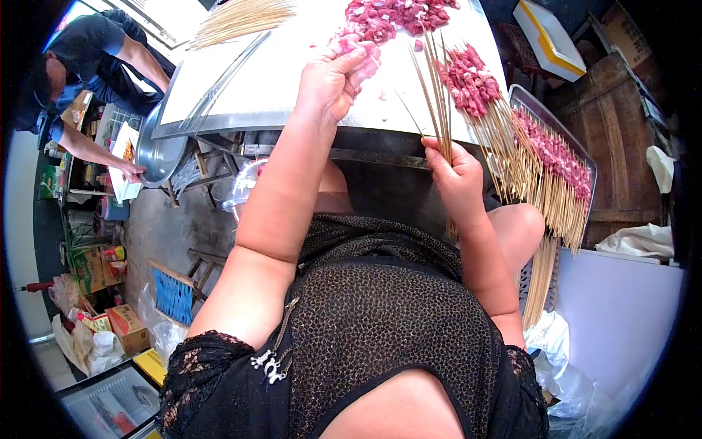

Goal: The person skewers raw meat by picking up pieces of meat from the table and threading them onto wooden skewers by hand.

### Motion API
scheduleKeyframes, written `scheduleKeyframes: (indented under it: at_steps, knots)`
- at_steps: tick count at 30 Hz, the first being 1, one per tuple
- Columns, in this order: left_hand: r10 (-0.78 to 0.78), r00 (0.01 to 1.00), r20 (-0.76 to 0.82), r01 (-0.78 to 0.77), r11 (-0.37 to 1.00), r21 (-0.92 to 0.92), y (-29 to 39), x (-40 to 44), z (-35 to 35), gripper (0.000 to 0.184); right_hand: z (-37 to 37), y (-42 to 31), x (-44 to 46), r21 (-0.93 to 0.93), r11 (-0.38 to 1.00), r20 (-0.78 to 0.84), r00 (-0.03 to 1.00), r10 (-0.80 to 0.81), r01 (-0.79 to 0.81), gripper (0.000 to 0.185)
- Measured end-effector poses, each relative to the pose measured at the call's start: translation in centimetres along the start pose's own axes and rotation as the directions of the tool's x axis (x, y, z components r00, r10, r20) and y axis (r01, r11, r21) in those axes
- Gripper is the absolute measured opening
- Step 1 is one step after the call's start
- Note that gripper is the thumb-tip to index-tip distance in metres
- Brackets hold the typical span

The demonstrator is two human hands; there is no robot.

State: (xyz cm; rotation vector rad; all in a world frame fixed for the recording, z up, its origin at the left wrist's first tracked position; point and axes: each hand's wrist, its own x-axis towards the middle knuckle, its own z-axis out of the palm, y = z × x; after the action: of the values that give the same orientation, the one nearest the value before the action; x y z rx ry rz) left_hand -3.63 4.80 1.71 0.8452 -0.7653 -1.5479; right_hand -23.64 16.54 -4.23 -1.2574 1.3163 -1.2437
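Over the white, metal-edged table [274,88], the left hand [325,84] pinched soft pink raw meat [364,67] between thumb and fingers. At the table's near edge, the right hand [457,174] curled its fingers around thin tan wooden skewers [441,110], one angled out, presumably for separation.

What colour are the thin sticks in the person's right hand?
The sticks in the right hand are light tan, seen in the head view.

Meat pile [411,13] partly past top edge (middle of the skewers [442,110] invisible inside the right hand [458,175])
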Motion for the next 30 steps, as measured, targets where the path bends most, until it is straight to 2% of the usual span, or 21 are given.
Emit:
scheduleKeyframes:
  at_steps: [3,5,9,12,13,14,18,20,22,23,25,27,28,30]
  knots:
    - [0.004,1.000,0.000,-0.004,1.000,-0.007,0.1,-0.1,0.3,0.018,-0.1,-0.3,0.0,-0.051,0.998,-0.007,0.999,-0.038,0.038,0.017]
    - [0.044,0.997,0.066,-0.045,0.999,0.008,0.1,-0.1,0.3,0.018,-0.3,-0.5,0.1,-0.088,0.993,0.003,0.996,-0.085,0.084,0.017]
    - [0.017,0.996,0.088,-0.022,0.998,0.065,0.3,0.0,0.2,0.018,-0.6,-0.1,0.3,-0.084,0.988,0.003,0.992,-0.129,0.129,0.015]
    - [0.006,0.997,0.075,-0.004,1.000,-0.023,0.3,0.0,0.6,0.020,-0.8,-0.2,0.3,-0.071,0.991,0.039,0.993,-0.107,0.110,0.016]
    - [0.000,0.997,0.072,0.002,1.000,-0.015,0.2,0.0,0.6,0.020,-0.8,-0.7,0.2,0.110,0.992,0.088,0.995,0.044,-0.053,0.017]
    - [-0.007,0.998,0.069,0.007,1.000,-0.007,0.1,0.1,0.6,0.021,-0.9,-0.9,0.1,0.277,0.935,0.162,0.970,0.182,-0.221,0.018]
    - [0.020,0.988,0.150,-0.023,1.000,0.017,-0.3,0.1,0.3,0.021,-1.1,-0.4,0.3,0.342,0.908,0.169,0.966,0.193,-0.242,0.018]
    - [0.029,0.982,0.188,-0.042,0.997,0.066,-0.5,-0.1,0.4,0.019,-1.5,-0.2,0.4,0.274,0.938,0.140,0.974,0.177,-0.210,0.017]
    - [0.000,0.985,0.173,-0.004,1.000,0.022,-0.3,-0.1,0.2,0.019,-1.8,-0.6,0.2,0.256,0.940,0.135,0.971,0.196,-0.226,0.017]
    - [-0.030,0.987,0.159,0.034,0.999,-0.023,-0.3,-0.1,0.0,0.020,-1.9,-0.6,0.1,0.204,0.963,0.131,0.980,0.153,-0.178,0.017]
    - [-0.035,0.990,0.138,0.035,0.999,0.003,-0.4,0.0,0.0,0.021,-2.4,-0.5,0.2,0.150,0.980,0.130,0.985,0.110,-0.130,0.017]
    - [-0.039,0.993,0.114,0.036,0.999,0.030,-0.6,0.0,0.0,0.022,-2.9,-0.4,0.3,-0.081,0.996,0.096,0.995,-0.019,0.027,0.017]
    - [-0.044,0.992,0.118,0.041,0.999,0.025,-0.7,-0.1,0.0,0.022,-3.0,-0.4,0.3,-0.080,0.996,0.097,0.995,-0.017,0.025,0.017]
    - [-0.049,0.991,0.122,0.047,0.999,0.020,-0.8,0.0,0.1,0.023,-3.3,-0.7,0.4,-0.193,0.977,0.081,0.994,-0.071,0.086,0.016]
